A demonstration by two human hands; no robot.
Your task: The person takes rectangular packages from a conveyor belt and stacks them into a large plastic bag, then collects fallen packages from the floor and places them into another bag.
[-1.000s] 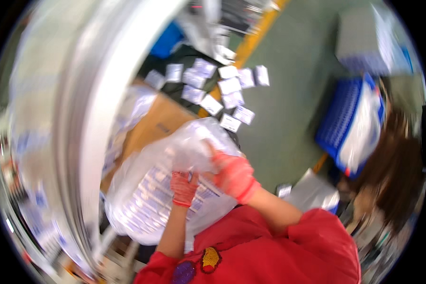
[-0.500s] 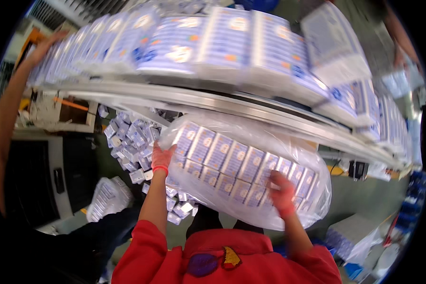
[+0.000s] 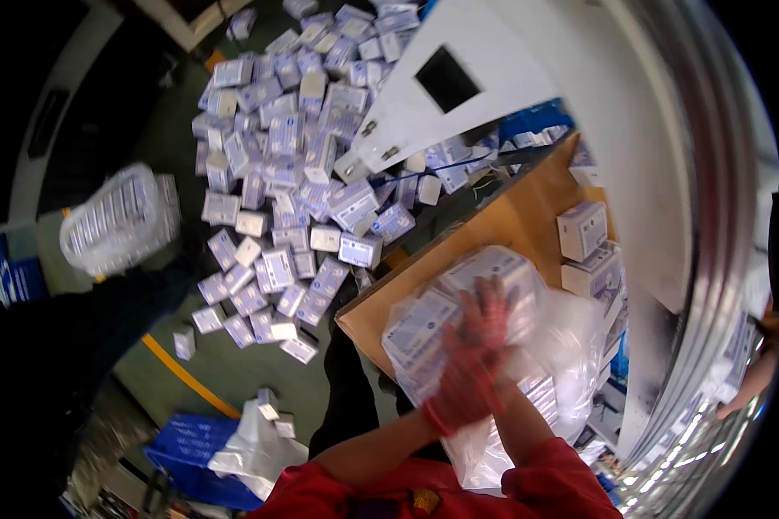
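Observation:
A clear plastic bag (image 3: 567,342) filled with white-and-lilac packs (image 3: 420,333) lies in front of me, over a brown cardboard surface (image 3: 472,229). My gloved hands overlap on top of it, smeared by motion. My right hand (image 3: 485,316) is the farther one; its fingers are stretched out over the bagged packs. Nearer to me, my left hand (image 3: 460,394) crosses beside the right wrist, and its fingers are blurred and partly hidden. Both gloves are red.
Many loose white-and-lilac packs (image 3: 290,164) are heaped on the floor at the left. Another bagged bundle (image 3: 117,221) stands beyond them. A blue bag (image 3: 190,454) lies at lower left. A white metal frame (image 3: 511,60) and rail (image 3: 710,173) border the right side.
The view has swung left and down, away from the row of packs on the rail. My hands have come together from opposite sides of the bag, whose far end now lies over the cardboard.

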